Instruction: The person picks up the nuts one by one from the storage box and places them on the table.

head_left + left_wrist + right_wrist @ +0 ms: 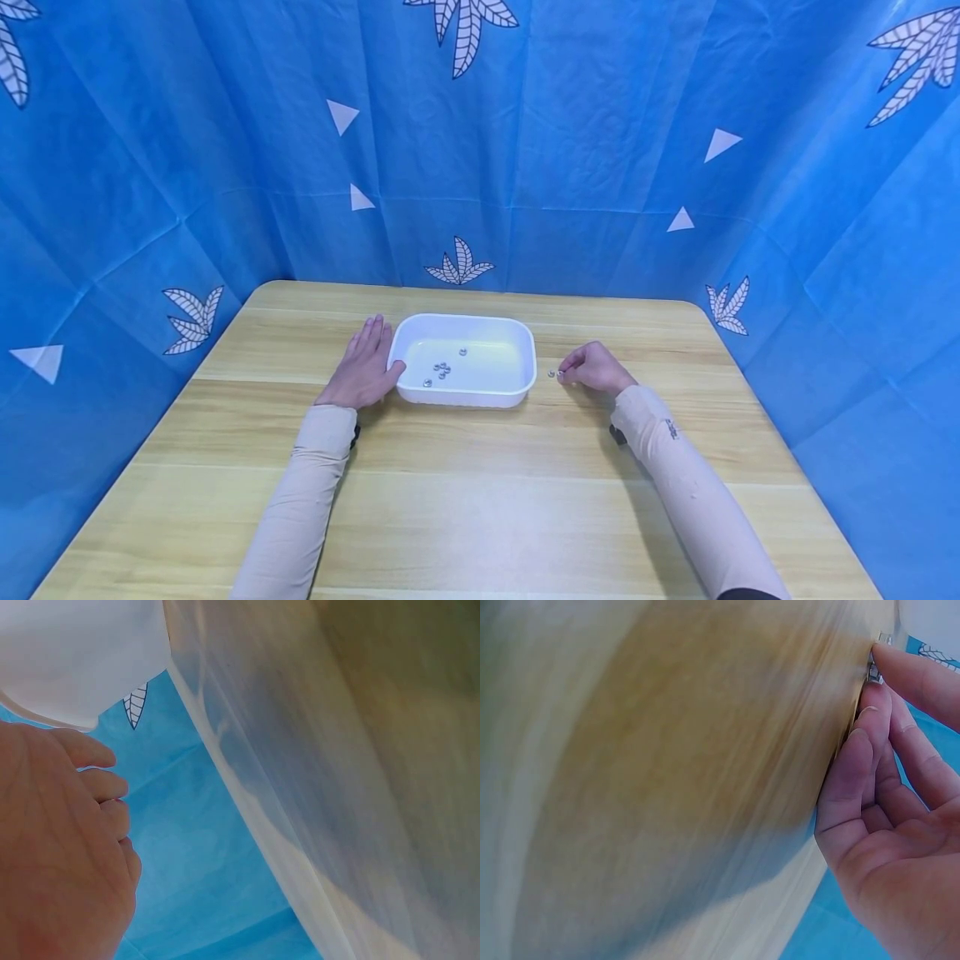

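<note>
At nine o'clock of the white tray [456, 399], the left hand [362, 367] lies with its fingers straight, pointing towards one o'clock along the tray's end wall, and its thumb reaching onto the rim. The tray sits on the wood-grained bench [465, 500]; it looks like light, stiff plastic that would slide easily, so the rim is the natural place to steady it. On its floor lie several shiny pieces [442, 367]: a tight cluster between eight and nine o'clock of the middle, one apart at eight, another near twelve.

Just outside the tray's three o'clock wall, a loose piece [551, 373] rests on the bench. Right beside it, at its three o'clock, is a second piece [874, 673], between the curled fingertips of the right hand [597, 367]; they seem to pinch it, though whether it has left the bench I cannot tell. These pieces should be light, hard and slick, perhaps prone to chip, and best taken by opposite edges with thumb and forefinger tips.
</note>
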`<state>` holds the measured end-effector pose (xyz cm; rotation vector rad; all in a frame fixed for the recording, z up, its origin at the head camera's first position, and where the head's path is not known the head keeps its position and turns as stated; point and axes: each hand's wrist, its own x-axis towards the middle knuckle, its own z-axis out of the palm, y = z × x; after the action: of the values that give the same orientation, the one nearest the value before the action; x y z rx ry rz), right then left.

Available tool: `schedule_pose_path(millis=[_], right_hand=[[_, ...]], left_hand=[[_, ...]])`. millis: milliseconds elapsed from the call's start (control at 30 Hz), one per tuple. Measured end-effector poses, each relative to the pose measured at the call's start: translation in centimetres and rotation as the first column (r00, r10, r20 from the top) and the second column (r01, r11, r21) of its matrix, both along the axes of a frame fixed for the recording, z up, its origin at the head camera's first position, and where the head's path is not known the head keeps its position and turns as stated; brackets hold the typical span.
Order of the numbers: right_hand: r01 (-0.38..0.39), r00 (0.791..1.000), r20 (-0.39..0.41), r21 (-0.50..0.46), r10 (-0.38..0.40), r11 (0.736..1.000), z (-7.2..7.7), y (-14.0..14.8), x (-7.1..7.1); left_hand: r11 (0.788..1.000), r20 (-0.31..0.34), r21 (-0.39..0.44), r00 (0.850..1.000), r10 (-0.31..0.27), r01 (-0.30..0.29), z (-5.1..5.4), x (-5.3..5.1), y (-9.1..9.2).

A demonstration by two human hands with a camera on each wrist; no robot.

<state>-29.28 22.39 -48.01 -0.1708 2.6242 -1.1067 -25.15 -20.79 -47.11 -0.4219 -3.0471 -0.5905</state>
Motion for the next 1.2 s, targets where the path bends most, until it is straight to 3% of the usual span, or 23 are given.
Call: schedule_pose_path(millis=[300, 600, 867, 1200], right_hand=[[0.002, 1.0, -0.001, 0.016, -0.002, 1.0, 0.0, 0.2, 0.1], [0.067, 0.997, 0.046, -0.081, -0.064, 0.994, 1.2, 0.6, 0.6], [0.114, 0.992, -0.03, -0.169, -0.121, 0.979, 3.6, -0.6, 0.1], [0.094, 0.982, -0.136, -0.268, -0.134, 0.959, 5.1, -3.7, 0.7]], left_hand=[[1.0, -0.004, -0.005, 1.0, -0.004, 0.004, -0.1, -0.1, 0.1], [1.0, 0.0, 0.002, 1.0, -0.003, 0.003, -0.1, 0.0, 0.1], [1.0, -0.003, 0.006, 1.0, 0.006, -0.006, -0.1, -0.2, -0.2], [1.0, -0.006, 0.014, 1.0, 0.003, -0.003, -0.4, -0.2, 0.0]])
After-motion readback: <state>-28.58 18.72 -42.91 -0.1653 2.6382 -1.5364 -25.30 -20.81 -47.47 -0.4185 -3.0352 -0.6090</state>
